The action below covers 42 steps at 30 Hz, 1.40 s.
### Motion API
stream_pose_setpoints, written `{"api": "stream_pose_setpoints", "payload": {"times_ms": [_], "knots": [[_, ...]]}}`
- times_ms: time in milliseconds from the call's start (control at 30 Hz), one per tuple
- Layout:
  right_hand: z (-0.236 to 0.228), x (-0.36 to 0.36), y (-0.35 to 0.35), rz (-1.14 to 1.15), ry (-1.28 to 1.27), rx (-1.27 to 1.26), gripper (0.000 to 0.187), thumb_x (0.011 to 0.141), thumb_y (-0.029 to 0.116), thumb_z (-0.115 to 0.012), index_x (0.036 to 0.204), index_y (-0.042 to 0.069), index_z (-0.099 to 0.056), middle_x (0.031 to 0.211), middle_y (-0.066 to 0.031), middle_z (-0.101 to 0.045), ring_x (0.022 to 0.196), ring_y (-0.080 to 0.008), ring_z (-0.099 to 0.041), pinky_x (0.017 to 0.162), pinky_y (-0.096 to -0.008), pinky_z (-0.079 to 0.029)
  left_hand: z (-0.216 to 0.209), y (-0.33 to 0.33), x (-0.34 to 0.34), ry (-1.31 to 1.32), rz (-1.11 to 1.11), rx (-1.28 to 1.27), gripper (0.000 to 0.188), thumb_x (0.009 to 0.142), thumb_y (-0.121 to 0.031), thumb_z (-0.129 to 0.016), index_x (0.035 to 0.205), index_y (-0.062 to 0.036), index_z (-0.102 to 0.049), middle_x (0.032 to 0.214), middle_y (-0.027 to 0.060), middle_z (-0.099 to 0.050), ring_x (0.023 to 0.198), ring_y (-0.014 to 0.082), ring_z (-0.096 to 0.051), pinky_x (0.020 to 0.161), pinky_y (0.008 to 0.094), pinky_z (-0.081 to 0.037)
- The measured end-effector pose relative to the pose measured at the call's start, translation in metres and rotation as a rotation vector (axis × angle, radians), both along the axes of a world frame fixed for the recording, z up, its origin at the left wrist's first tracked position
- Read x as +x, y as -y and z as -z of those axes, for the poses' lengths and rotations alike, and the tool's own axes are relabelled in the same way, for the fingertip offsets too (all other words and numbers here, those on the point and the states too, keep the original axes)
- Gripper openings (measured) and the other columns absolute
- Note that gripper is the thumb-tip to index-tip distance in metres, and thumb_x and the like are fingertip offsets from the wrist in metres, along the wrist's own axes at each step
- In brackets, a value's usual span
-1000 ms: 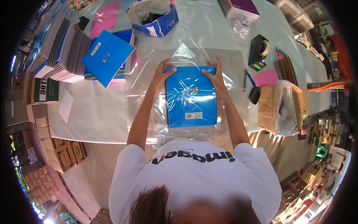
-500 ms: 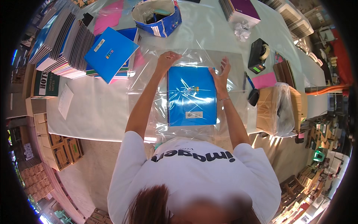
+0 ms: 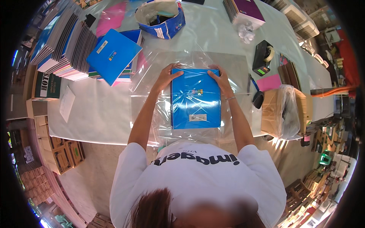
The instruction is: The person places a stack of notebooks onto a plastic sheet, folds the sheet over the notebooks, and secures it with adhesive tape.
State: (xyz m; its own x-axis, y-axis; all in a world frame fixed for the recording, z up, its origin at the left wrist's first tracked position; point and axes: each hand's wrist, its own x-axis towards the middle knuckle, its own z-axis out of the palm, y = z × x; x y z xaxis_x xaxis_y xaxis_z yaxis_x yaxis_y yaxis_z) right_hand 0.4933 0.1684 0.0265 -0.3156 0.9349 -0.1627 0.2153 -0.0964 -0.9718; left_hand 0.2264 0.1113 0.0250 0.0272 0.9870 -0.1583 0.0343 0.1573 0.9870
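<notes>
A blue spiral notebook (image 3: pixel 195 104), perhaps with others under it, lies in front of me on a sheet of clear plastic film (image 3: pixel 159 114). Spiral binding shows along both its left and right sides. My left hand (image 3: pixel 168 76) grips its far left corner, thumb on the cover and fingers behind the far edge. At the far right corner my right hand (image 3: pixel 221 79) holds it the same way. Shiny creases of film cross the cover, and more film spreads beyond the far edge.
Tall stacks of spiral notebooks (image 3: pixel 70 45) stand at the left, beside another blue notebook (image 3: pixel 113 55) on a pile. Farther back is a blue bag (image 3: pixel 163 28). To the right are a tape dispenser (image 3: pixel 260 57), scissors (image 3: pixel 257 97), pink paper (image 3: pixel 268 82) and a plastic-lined cardboard box (image 3: pixel 272 110).
My left hand has come down and right, from the film onto the notebook's far left corner. My right hand's raised fingers have closed over the far right corner.
</notes>
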Motion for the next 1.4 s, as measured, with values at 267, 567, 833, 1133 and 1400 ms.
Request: {"api": "stream_pose_setpoints", "payload": {"times_ms": [267, 567, 833, 1133, 1400], "knots": [[-0.005, -0.002, -0.018, -0.095, 0.074, 0.012, 0.036, 0.079, 0.036, -0.071, 0.096, 0.005, -0.067, 0.085, -0.0035, -0.063, 0.077, -0.0104, -0.057, 0.065, -0.0237, -0.047, -0.004, -0.028, -0.015, -0.079, 0.148, -0.144, 0.038, 0.081, -0.034, -0.07, 0.102, -0.0032, -0.066, 0.094, 0.0066, -0.066, 0.086, 0.0141, -0.06, 0.08, 0.0267, -0.045], [0.002, 0.001, -0.062, -0.287, 0.007, -0.344, 0.029, 0.082, 0.032, -0.07, 0.084, 0.003, -0.069, 0.066, 0.0028, -0.06, 0.054, -0.0028, -0.05, 0.046, -0.0183, -0.037, 0.006, -0.071, -0.031, 0.023, 0.352, -0.439, 0.023, 0.083, -0.027, -0.066, 0.088, -0.005, -0.067, 0.084, 0.0044, -0.065, 0.082, 0.0114, -0.06, 0.069, 0.0254, -0.047], [0.01, -0.018, -0.078, -0.319, 0.312, -0.262, 0.027, 0.079, 0.03, -0.074, 0.076, 0.004, -0.069, 0.059, 0.0039, -0.057, 0.05, -0.0035, -0.046, 0.045, -0.0214, -0.034, 0.034, -0.083, -0.028, -0.295, 0.314, -0.401, 0.014, 0.078, -0.013, -0.067, 0.084, -0.0001, -0.068, 0.072, 0.0092, -0.066, 0.066, 0.0182, -0.064, 0.059, 0.0313, -0.051], [0.009, -0.014, -0.068, -0.273, 0.306, -0.213, 0.03, 0.078, 0.034, -0.073, 0.074, 0.004, -0.068, 0.061, 0.0024, -0.058, 0.052, -0.005, -0.048, 0.046, -0.0224, -0.035, -0.01, -0.062, 0.014, -0.59, 0.078, -0.197, 0.056, 0.083, -0.053, -0.056, 0.076, 0.0009, -0.069, 0.076, 0.0161, -0.066, 0.07, 0.027, -0.065, 0.068, 0.0386, -0.05], [0.013, -0.02, -0.069, -0.253, 0.209, -0.253, 0.03, 0.079, 0.034, -0.071, 0.077, 0.004, -0.068, 0.064, 0.0008, -0.059, 0.054, -0.006, -0.051, 0.048, -0.0224, -0.037, 0.02, -0.085, 0.0, -0.609, 0.194, -0.234, 0.042, 0.07, -0.047, -0.069, 0.079, -0.0061, -0.071, 0.082, 0.0162, -0.066, 0.08, 0.0297, -0.065, 0.073, 0.0392, -0.051]]}}
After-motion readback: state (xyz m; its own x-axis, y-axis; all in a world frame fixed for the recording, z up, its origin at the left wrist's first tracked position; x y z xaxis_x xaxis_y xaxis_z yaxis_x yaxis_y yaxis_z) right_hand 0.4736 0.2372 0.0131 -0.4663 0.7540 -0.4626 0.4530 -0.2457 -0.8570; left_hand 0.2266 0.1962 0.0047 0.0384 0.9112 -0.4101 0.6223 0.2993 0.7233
